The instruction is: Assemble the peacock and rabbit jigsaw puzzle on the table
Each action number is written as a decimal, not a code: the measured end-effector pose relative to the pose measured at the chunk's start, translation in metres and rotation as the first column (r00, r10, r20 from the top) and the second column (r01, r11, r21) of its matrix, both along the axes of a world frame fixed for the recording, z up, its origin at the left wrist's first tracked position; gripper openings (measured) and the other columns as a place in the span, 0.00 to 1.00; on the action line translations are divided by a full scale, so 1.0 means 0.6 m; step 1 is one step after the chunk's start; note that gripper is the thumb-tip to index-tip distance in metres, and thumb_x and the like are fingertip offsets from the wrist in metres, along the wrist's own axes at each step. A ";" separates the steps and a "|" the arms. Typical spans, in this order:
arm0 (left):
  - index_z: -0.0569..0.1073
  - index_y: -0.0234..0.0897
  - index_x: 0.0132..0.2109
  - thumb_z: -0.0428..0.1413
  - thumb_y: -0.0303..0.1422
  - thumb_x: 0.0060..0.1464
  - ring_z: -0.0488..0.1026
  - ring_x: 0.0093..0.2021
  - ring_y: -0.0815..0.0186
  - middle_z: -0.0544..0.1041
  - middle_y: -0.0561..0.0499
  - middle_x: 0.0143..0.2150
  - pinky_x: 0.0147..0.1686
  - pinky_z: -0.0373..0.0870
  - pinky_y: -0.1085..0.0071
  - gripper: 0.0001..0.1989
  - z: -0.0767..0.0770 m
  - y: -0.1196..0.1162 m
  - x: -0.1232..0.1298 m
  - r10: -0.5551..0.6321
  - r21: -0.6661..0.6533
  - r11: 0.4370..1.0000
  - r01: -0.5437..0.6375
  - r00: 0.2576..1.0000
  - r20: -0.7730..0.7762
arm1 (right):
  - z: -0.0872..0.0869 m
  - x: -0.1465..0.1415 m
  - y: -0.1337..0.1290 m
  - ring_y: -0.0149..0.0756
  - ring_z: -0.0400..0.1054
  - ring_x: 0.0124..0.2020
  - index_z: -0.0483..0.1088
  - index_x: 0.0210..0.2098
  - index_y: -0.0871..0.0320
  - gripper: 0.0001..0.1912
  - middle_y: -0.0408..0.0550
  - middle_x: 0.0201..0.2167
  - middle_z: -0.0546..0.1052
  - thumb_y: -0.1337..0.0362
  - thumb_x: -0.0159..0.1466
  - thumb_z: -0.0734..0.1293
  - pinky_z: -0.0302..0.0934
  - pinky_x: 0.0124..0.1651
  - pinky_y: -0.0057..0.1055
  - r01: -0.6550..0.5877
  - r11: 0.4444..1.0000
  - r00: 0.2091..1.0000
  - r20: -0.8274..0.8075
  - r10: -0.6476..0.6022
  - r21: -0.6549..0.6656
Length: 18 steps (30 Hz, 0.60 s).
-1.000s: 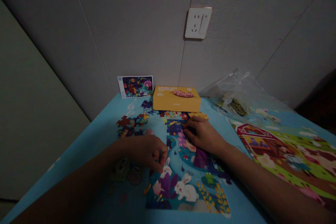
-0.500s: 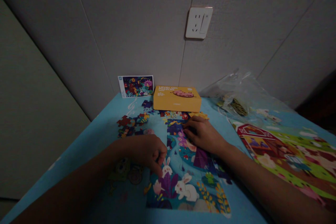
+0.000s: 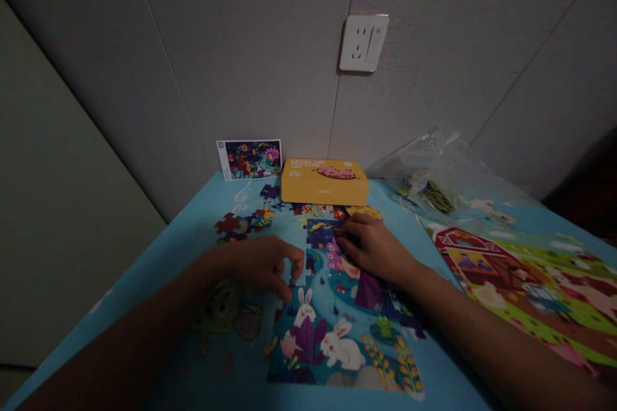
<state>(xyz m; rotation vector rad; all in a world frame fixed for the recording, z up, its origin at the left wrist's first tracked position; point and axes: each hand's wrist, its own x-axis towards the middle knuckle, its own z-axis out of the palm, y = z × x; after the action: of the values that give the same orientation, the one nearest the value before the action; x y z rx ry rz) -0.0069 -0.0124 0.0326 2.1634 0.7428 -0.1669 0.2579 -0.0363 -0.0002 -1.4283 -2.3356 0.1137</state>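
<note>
A partly assembled jigsaw puzzle (image 3: 332, 308) lies on the blue table cover, showing two white rabbits, purple leaves, a frog and a blue stream. At its left edge hovers my left hand (image 3: 263, 264), thumb and index finger apart with nothing visible between them. My right hand (image 3: 371, 245) rests on the upper right part of the puzzle, fingers bent and fingertips on the surface, with a gap above the thumb. What lies under that palm is hidden. Loose puzzle pieces (image 3: 231, 223) are scattered beyond my left hand, and more pieces (image 3: 321, 210) lie above the puzzle.
Against the wall stand a yellow puzzle box (image 3: 325, 183) and a picture card (image 3: 253, 159). A clear plastic bag (image 3: 434, 173) with pieces inside sits at the back right. A farm-scene puzzle (image 3: 525, 282) covers the right side. A wall socket (image 3: 364, 43) is above.
My left hand has drawn back slightly left and up from beside the upper rabbit, its thumb and index finger spreading wider. The right hand stays in place.
</note>
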 end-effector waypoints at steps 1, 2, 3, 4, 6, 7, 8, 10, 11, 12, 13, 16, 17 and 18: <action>0.73 0.40 0.39 0.65 0.45 0.46 0.63 0.20 0.71 0.63 0.62 0.18 0.22 0.55 0.78 0.18 0.000 0.000 0.000 -0.014 -0.004 1.000 0.014 1.000 0.007 | 0.000 0.000 0.000 0.38 0.68 0.38 0.77 0.38 0.58 0.09 0.51 0.36 0.74 0.65 0.64 0.64 0.61 0.43 0.33 0.000 1.000 1.000 0.000 0.000 0.001; 0.73 0.40 0.39 0.65 0.43 0.46 0.64 0.21 0.71 0.63 0.61 0.18 0.23 0.56 0.78 0.17 0.000 0.000 -0.001 -0.024 -0.001 1.000 0.024 1.000 0.013 | 0.000 0.000 0.000 0.38 0.68 0.38 0.77 0.38 0.58 0.09 0.51 0.36 0.74 0.65 0.64 0.64 0.61 0.43 0.33 0.000 1.000 1.000 0.001 0.000 0.002; 0.73 0.40 0.40 0.65 0.42 0.47 0.65 0.22 0.71 0.64 0.61 0.19 0.23 0.56 0.78 0.16 -0.001 -0.001 -0.001 -0.032 0.005 0.999 0.032 0.999 0.020 | 0.001 -0.001 0.000 0.38 0.68 0.38 0.77 0.38 0.58 0.09 0.51 0.36 0.74 0.65 0.64 0.64 0.61 0.43 0.33 0.000 1.000 1.000 0.002 0.000 0.001; 0.73 0.41 0.40 0.65 0.40 0.47 0.66 0.23 0.71 0.66 0.60 0.20 0.24 0.57 0.78 0.15 -0.001 -0.002 -0.001 -0.033 0.017 0.999 0.033 0.999 0.022 | 0.002 -0.001 0.000 0.38 0.69 0.38 0.77 0.38 0.58 0.09 0.52 0.36 0.74 0.65 0.64 0.64 0.61 0.43 0.33 0.001 1.000 1.000 0.003 -0.001 0.000; 0.73 0.41 0.40 0.64 0.37 0.48 0.67 0.25 0.70 0.68 0.59 0.23 0.26 0.58 0.78 0.12 0.000 -0.005 -0.001 -0.023 0.044 0.999 0.022 1.000 0.013 | 0.002 -0.001 -0.001 0.38 0.69 0.38 0.77 0.38 0.58 0.09 0.52 0.36 0.74 0.65 0.64 0.64 0.62 0.44 0.33 0.004 1.000 1.000 0.003 -0.004 -0.007; 0.73 0.41 0.40 0.63 0.36 0.49 0.68 0.26 0.70 0.69 0.59 0.23 0.26 0.59 0.78 0.11 0.000 -0.006 -0.001 -0.017 0.059 0.998 0.016 1.000 0.004 | 0.002 -0.001 0.000 0.38 0.69 0.38 0.77 0.39 0.58 0.09 0.52 0.36 0.74 0.65 0.64 0.64 0.62 0.44 0.33 0.004 1.000 1.000 0.003 -0.004 -0.011; 0.73 0.41 0.40 0.62 0.35 0.49 0.68 0.27 0.69 0.69 0.58 0.24 0.27 0.59 0.78 0.10 0.000 -0.008 -0.001 -0.011 0.073 0.997 0.012 1.000 -0.003 | 0.002 -0.001 0.000 0.38 0.69 0.38 0.77 0.39 0.58 0.09 0.52 0.36 0.74 0.65 0.64 0.64 0.62 0.44 0.34 0.006 1.000 1.000 0.001 -0.006 -0.014; 0.73 0.41 0.40 0.61 0.34 0.50 0.69 0.29 0.68 0.70 0.58 0.24 0.28 0.59 0.78 0.09 0.001 -0.009 0.000 -0.012 0.094 0.996 0.013 1.000 -0.006 | 0.000 0.001 0.002 0.39 0.69 0.39 0.77 0.40 0.58 0.10 0.53 0.37 0.74 0.65 0.64 0.64 0.62 0.45 0.35 0.019 1.000 1.000 0.002 -0.019 -0.007; 0.73 0.41 0.39 0.61 0.34 0.50 0.69 0.29 0.68 0.70 0.58 0.24 0.28 0.59 0.77 0.08 0.002 -0.009 0.001 -0.019 0.100 0.995 0.019 1.000 -0.002 | -0.001 0.003 0.003 0.40 0.68 0.40 0.77 0.40 0.58 0.10 0.53 0.38 0.74 0.64 0.64 0.64 0.61 0.46 0.36 0.028 1.000 1.000 0.007 -0.028 0.001; 0.73 0.41 0.39 0.61 0.34 0.50 0.69 0.29 0.68 0.70 0.58 0.24 0.28 0.59 0.77 0.08 0.002 -0.009 0.001 -0.027 0.101 0.995 0.027 1.000 0.003 | -0.002 0.004 0.004 0.41 0.68 0.42 0.77 0.41 0.58 0.10 0.54 0.39 0.74 0.63 0.64 0.65 0.61 0.47 0.37 0.037 0.999 0.999 0.013 -0.037 0.009; 0.73 0.41 0.40 0.61 0.34 0.50 0.69 0.30 0.68 0.70 0.58 0.23 0.29 0.60 0.77 0.08 0.002 -0.009 0.001 -0.033 0.099 0.995 0.032 0.999 0.007 | -0.003 0.006 0.005 0.42 0.68 0.44 0.76 0.41 0.58 0.11 0.55 0.40 0.74 0.63 0.64 0.65 0.61 0.49 0.38 0.046 0.999 0.999 0.021 -0.046 0.016; 0.73 0.41 0.40 0.61 0.34 0.51 0.69 0.29 0.68 0.69 0.58 0.22 0.29 0.60 0.77 0.08 0.003 -0.009 0.002 -0.038 0.093 0.995 0.037 0.999 0.004 | -0.004 0.008 0.007 0.44 0.67 0.46 0.76 0.43 0.59 0.12 0.55 0.43 0.74 0.62 0.64 0.65 0.59 0.51 0.39 0.053 0.999 0.997 0.049 -0.053 0.012; 0.73 0.41 0.40 0.61 0.33 0.51 0.69 0.29 0.68 0.69 0.59 0.22 0.29 0.60 0.77 0.08 0.003 -0.009 0.002 -0.036 0.097 0.995 0.036 0.999 0.002 | -0.004 0.009 0.007 0.44 0.67 0.46 0.75 0.44 0.59 0.12 0.55 0.43 0.74 0.62 0.64 0.64 0.59 0.52 0.40 0.052 0.999 0.997 0.055 -0.053 0.006; 0.73 0.41 0.39 0.61 0.32 0.50 0.69 0.29 0.68 0.68 0.59 0.22 0.29 0.60 0.77 0.08 0.004 -0.010 0.002 -0.035 0.105 0.994 0.034 0.999 0.002 | -0.003 0.008 0.007 0.44 0.67 0.46 0.75 0.44 0.59 0.12 0.55 0.44 0.74 0.61 0.64 0.64 0.59 0.51 0.39 0.053 0.999 0.997 0.061 -0.053 0.001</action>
<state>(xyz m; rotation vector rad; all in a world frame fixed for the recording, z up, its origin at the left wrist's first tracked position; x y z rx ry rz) -0.0057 -0.0183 0.0350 2.2763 0.7267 -0.1451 0.2629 -0.0320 -0.0021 -1.5124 -2.3440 0.0568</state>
